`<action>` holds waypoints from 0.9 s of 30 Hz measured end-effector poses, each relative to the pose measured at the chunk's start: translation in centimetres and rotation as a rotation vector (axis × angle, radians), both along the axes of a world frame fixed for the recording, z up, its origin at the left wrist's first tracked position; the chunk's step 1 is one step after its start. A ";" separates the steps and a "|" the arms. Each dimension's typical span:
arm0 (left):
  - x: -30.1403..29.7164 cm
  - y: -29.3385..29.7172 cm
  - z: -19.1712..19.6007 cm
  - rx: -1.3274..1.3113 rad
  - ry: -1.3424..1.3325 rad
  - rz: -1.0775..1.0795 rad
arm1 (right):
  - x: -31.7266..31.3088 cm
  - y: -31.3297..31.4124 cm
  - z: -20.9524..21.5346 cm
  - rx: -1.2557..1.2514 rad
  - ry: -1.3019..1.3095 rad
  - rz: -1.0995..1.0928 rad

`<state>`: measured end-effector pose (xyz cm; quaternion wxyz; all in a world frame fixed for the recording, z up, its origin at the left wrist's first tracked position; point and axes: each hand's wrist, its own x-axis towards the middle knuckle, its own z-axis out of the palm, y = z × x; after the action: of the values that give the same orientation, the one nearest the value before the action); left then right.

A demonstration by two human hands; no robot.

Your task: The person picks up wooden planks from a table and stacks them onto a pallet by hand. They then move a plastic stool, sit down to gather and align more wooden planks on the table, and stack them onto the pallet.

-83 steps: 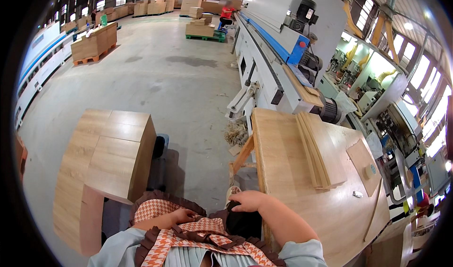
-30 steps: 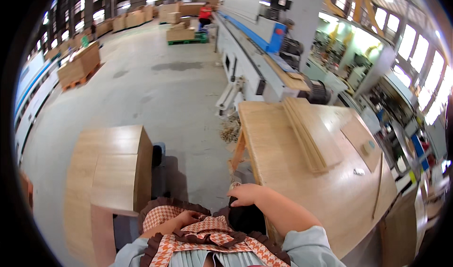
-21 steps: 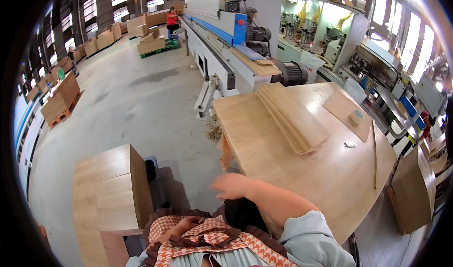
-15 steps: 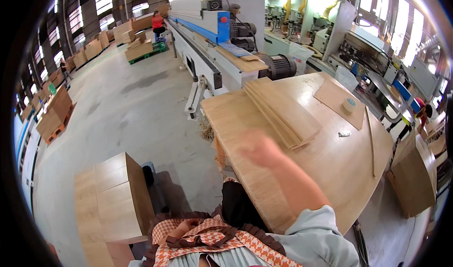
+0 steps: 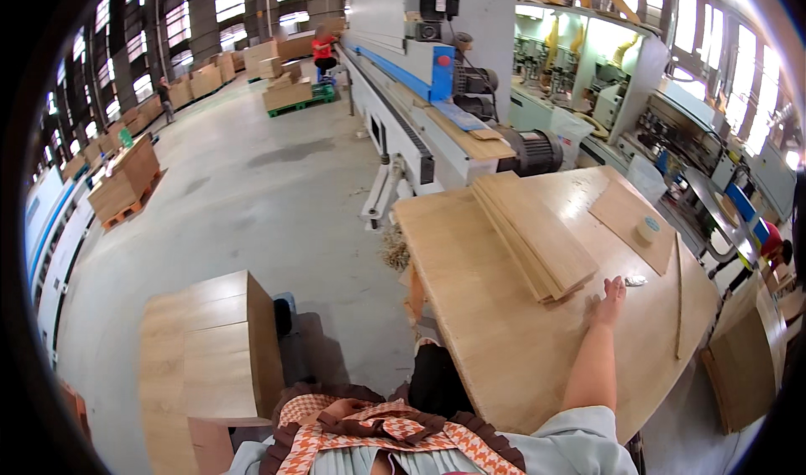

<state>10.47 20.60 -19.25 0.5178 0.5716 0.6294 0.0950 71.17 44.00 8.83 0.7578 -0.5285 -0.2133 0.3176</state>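
My right hand (image 5: 609, 303) reaches over the wooden table (image 5: 504, 341), its fingers stretched forward and seemingly holding nothing. Just right of the fingertips lies a small shiny silver-grey item (image 5: 635, 281), its kind too small to make out. To the left of that hand rests a stack of long thin wooden panels (image 5: 537, 231). My left hand (image 5: 342, 408) is low at my waist, against the orange checked apron (image 5: 311, 412); its fingers are mostly hidden.
Farther back on the table, a tape roll (image 5: 647, 228) sits on a thin board (image 5: 625, 215), near a narrow strip (image 5: 678, 299). Stacked panels (image 5: 210, 341) stand at lower left. A long machine (image 5: 420, 72) runs beyond the table. Someone in red (image 5: 323, 48) is far off.
My right hand has moved right across the table, from left of the panel stack to beside the silver-grey item. The view has shifted, so the scene sits lower and farther right.
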 end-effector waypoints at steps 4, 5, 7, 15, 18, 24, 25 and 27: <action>-0.2 -0.2 -0.4 0.003 0.039 0.000 | -0.6 1.0 -1.7 -0.011 -0.396 0.110; -0.2 0.0 -0.5 0.007 0.046 -0.004 | -1.3 0.9 -1.9 0.051 -0.381 0.163; -0.6 -0.3 -0.8 0.006 0.067 0.003 | -3.7 0.8 -0.7 -0.035 -0.534 0.176; -0.3 1.1 -1.0 0.060 0.169 -0.075 | -4.2 -0.7 1.0 -0.073 -0.511 0.132; -0.6 0.1 0.8 0.020 0.004 -0.019 | -6.4 -0.9 2.7 -0.125 -0.337 0.125; -0.4 -0.2 0.5 0.075 0.060 -0.008 | -6.2 0.9 1.7 -0.126 -0.387 0.083; -0.2 0.0 0.9 0.073 0.011 0.016 | -5.3 1.2 1.2 -0.126 -0.385 0.072; 0.1 -0.1 1.5 0.070 -0.040 0.049 | -4.0 2.0 -0.2 0.000 -0.302 0.122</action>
<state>10.56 20.54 -17.71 0.5076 0.5717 0.6289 0.1411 67.12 46.01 8.68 0.6963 -0.5564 -0.3567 0.2800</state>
